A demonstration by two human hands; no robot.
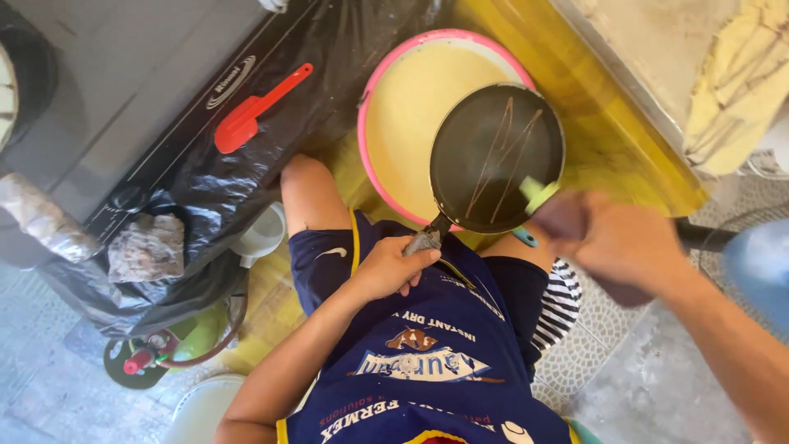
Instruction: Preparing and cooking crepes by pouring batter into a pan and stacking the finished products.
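My left hand (393,267) grips the handle of a small black frying pan (493,156), held over a pink-rimmed basin of pale yellow batter (411,115). Thin brown lines are drizzled across the pan's surface. My right hand (612,242) is blurred with motion and holds a dark squeeze bottle with a pale green tip (538,195) at the pan's near right edge. I am seated, wearing a dark blue apron (419,353).
A stove top (123,90) covered in black plastic holds a red spatula (255,111). A white funnel (263,234) sits by my knee. Finished patterned crepes (731,82) lie on a tray at upper right. A green gas bottle (164,349) stands lower left.
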